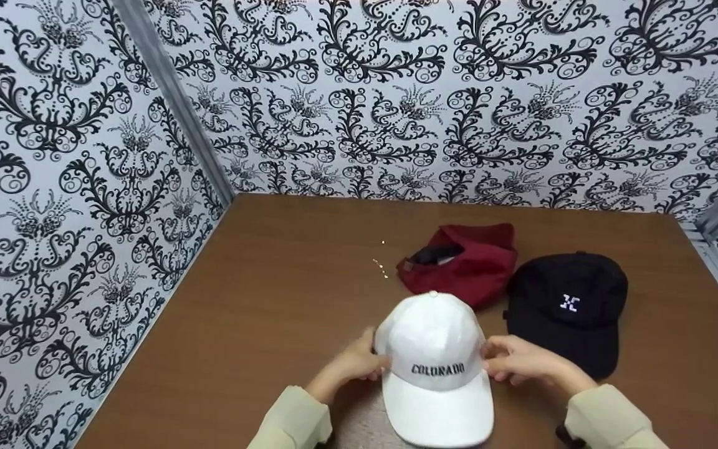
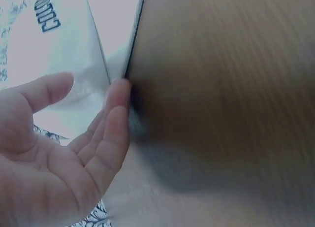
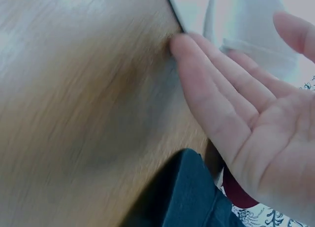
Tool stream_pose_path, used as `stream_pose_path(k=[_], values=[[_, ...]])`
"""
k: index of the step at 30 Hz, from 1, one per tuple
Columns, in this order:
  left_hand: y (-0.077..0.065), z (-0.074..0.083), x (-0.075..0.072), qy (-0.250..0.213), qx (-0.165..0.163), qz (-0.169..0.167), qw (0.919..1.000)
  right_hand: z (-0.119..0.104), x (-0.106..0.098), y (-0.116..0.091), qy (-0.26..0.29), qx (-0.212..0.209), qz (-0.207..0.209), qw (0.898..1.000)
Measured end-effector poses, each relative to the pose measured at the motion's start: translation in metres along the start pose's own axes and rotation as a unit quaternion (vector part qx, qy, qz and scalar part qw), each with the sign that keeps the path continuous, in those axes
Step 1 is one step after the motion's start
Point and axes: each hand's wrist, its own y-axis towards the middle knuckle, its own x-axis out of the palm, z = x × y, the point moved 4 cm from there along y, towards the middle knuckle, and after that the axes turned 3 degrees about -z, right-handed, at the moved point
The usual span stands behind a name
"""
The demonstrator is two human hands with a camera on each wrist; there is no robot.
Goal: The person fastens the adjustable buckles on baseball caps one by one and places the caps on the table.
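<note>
A white baseball cap [image 1: 434, 337] with dark COLORADO lettering sits near the front of the wooden table, brim toward me. At its left side is my left hand [image 1: 359, 358]; the left wrist view shows fingertips [image 2: 118, 91] touching the cap's lower edge where crown meets brim, thumb apart. My right hand [image 1: 524, 360] is at the cap's right side. In the right wrist view its fingers [image 3: 197, 74] lie nearly straight against that edge, thumb spread away. Just right of this hand lies a black cap [image 1: 568, 293] with a small white emblem.
Behind the white cap a dark red cap [image 1: 471, 268] lies tipped over, its opening showing. It adjoins the black cap. The brown tabletop [image 1: 272, 280] extends to the left. Walls with black-and-white scroll patterns [image 1: 390, 125] close off the back and sides.
</note>
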Motion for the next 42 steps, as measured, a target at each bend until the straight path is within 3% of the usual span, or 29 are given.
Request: stream_pose_path(k=[8, 11, 14, 16, 19, 21, 23, 26, 28, 31, 35, 42], values=[[0.005, 0.0, -0.014, 0.044, 0.048, 0.082, 0.9945, 0.001, -0.001, 0.012, 0.03, -0.045, 0.015, 0.998], [0.001, 0.004, -0.01, 0.108, 0.071, 0.096, 0.9869, -0.002, 0.001, 0.011, 0.021, -0.058, 0.021, 0.998], [-0.008, 0.013, -0.002, 0.181, 0.095, 0.103, 0.9734, -0.008, 0.002, 0.007, -0.029, -0.076, 0.04, 0.996], [-0.014, 0.019, 0.004, 0.21, 0.092, 0.098, 0.9685, -0.012, 0.004, 0.002, -0.063, -0.074, 0.044, 0.994], [-0.023, 0.025, 0.016, 0.26, 0.051, 0.083, 0.9607, -0.018, 0.01, -0.006, -0.091, -0.051, 0.017, 0.994], [-0.028, 0.027, 0.025, 0.309, 0.024, 0.066, 0.9484, -0.02, 0.015, -0.01, -0.084, -0.03, -0.014, 0.996], [-0.032, 0.03, 0.034, 0.367, 0.01, 0.042, 0.9293, -0.022, 0.019, -0.01, -0.081, -0.027, -0.032, 0.996], [-0.034, 0.032, 0.043, 0.43, 0.004, 0.011, 0.903, -0.024, 0.023, -0.005, -0.08, -0.064, -0.035, 0.994], [-0.033, 0.033, 0.045, 0.454, 0.002, 0.002, 0.891, -0.026, 0.025, -0.001, -0.084, -0.103, -0.031, 0.991], [-0.032, 0.031, 0.043, 0.474, -0.003, 0.011, 0.8804, -0.029, 0.027, 0.006, -0.093, -0.146, -0.024, 0.985], [-0.03, 0.029, 0.035, 0.476, -0.012, 0.026, 0.8789, -0.033, 0.031, 0.012, -0.103, -0.162, -0.036, 0.981], [-0.025, 0.025, 0.016, 0.445, -0.045, 0.042, 0.8932, -0.038, 0.044, 0.023, -0.084, -0.153, -0.087, 0.981]])
